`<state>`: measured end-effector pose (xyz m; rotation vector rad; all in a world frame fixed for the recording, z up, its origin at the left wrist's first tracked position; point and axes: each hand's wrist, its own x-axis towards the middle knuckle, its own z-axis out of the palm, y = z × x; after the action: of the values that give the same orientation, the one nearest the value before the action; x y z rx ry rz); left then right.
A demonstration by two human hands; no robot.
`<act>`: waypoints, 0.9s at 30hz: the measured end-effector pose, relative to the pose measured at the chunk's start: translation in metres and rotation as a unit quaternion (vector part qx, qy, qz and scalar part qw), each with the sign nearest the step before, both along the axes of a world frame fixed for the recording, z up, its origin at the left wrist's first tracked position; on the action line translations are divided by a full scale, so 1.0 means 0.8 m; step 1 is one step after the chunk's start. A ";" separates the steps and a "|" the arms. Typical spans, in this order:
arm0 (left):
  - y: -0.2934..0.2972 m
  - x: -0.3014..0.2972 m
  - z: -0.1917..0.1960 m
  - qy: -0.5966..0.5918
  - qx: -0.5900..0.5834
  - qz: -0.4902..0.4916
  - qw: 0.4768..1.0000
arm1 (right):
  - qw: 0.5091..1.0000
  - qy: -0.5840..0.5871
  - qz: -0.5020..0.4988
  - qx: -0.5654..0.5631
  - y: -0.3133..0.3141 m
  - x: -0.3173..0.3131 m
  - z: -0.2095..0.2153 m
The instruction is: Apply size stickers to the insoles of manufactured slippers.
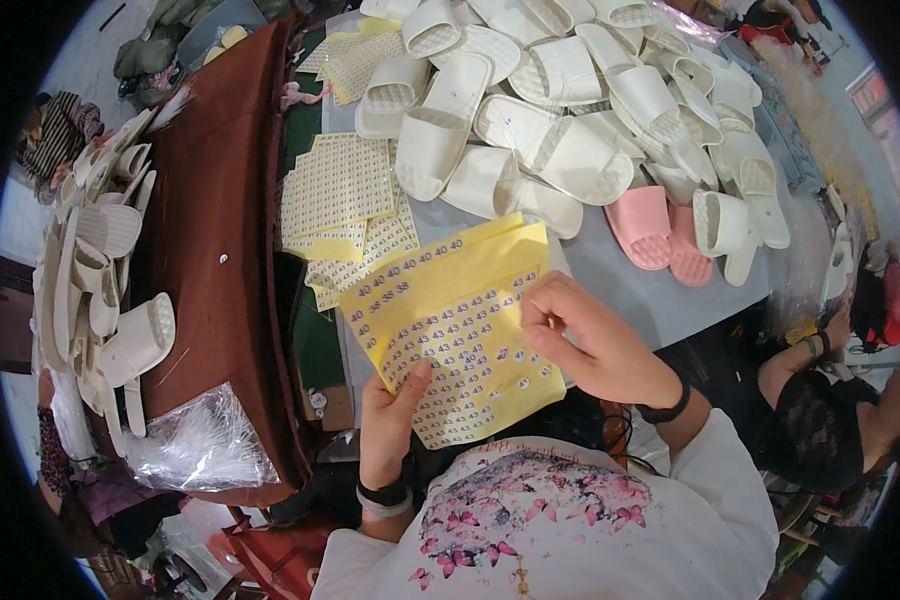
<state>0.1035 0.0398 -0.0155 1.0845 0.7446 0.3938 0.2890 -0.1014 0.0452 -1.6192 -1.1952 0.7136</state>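
Observation:
A yellow sheet of small round number stickers (460,345) is held up in front of my chest. My left hand (392,415) grips its lower left edge, thumb on the printed face and fingers behind. At the sheet's right edge is my right hand (595,340), fingers curled in and thumb pressed toward the index finger. Whether a sticker sits between those fingertips is too small to tell. Some sticker spots at the sheet's lower right are bare. Beyond the sheet, white slippers (560,150) lie heaped on the grey table (700,335), with a pink pair (642,228) at their near right.
Several more sticker sheets (340,195) lie stacked left of the slippers. A brown covered surface (215,220) on the left bears other white slippers (140,340) and a clear plastic bag (205,445). Another person's arm and leg (810,400) show at the right.

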 end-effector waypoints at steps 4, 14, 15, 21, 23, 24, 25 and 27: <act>-0.001 0.001 -0.005 0.004 -0.007 -0.056 0.998 | 0.998 -0.060 -0.014 0.029 0.023 0.000 -0.006; 0.009 0.008 -0.014 -0.088 -0.107 0.058 0.989 | 0.997 0.044 0.016 -0.068 -0.006 -0.023 -0.016; 0.009 0.010 -0.011 -0.089 -0.115 0.055 0.988 | 0.998 -0.055 0.004 0.009 -0.005 -0.028 -0.030; 0.008 0.013 -0.010 -0.122 -0.172 0.074 0.975 | 0.892 -0.434 0.022 0.125 -0.024 -0.048 -0.045; 0.008 0.012 -0.011 -0.125 -0.183 0.068 0.973 | 0.886 -0.448 0.036 0.118 -0.027 -0.049 -0.046; 0.008 0.011 -0.010 -0.132 -0.185 0.071 0.971 | 0.879 -0.461 0.049 0.111 -0.027 -0.049 -0.046; 0.008 0.011 -0.009 -0.139 -0.188 0.074 0.970 | 0.879 -0.461 0.049 0.111 -0.027 -0.048 -0.047; 0.007 0.011 -0.007 -0.145 -0.187 0.069 0.969 | 0.887 -0.445 0.032 0.123 -0.026 -0.047 -0.050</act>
<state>0.1126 0.0454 -0.0207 0.6049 0.6036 0.4955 0.2512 -0.1221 0.0049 -1.7255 -1.8921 -0.2166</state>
